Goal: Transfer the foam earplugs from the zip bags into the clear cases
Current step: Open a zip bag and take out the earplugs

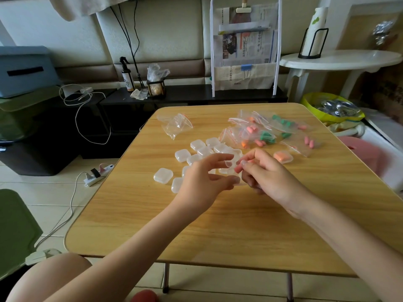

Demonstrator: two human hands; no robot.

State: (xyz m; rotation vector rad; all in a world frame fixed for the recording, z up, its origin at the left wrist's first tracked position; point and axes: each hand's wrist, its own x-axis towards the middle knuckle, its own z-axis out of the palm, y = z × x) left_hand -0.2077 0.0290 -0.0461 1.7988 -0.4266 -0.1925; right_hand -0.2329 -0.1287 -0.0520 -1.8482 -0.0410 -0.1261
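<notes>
Several shut clear cases [181, 155] lie in a cluster at the table's middle. One case [283, 156] to the right holds orange earplugs. Zip bags with pink, green and orange earplugs [265, 136] are piled at the far right, and two empty zip bags [176, 125] lie at the far left. My left hand [205, 182] holds an open clear case [229, 165] between thumb and fingers, just above the cluster. My right hand [263, 173] meets it from the right, fingers curled, pinching what looks like a pink earplug [237, 169] at the case's mouth.
The small wooden folding table [218, 225] has bare wood in front of my hands. A yellow bowl [309, 101] with foil packs sits off the far right corner, and a pink stool [366, 153] stands to the right. A power strip and cables [96, 175] lie on the floor at left.
</notes>
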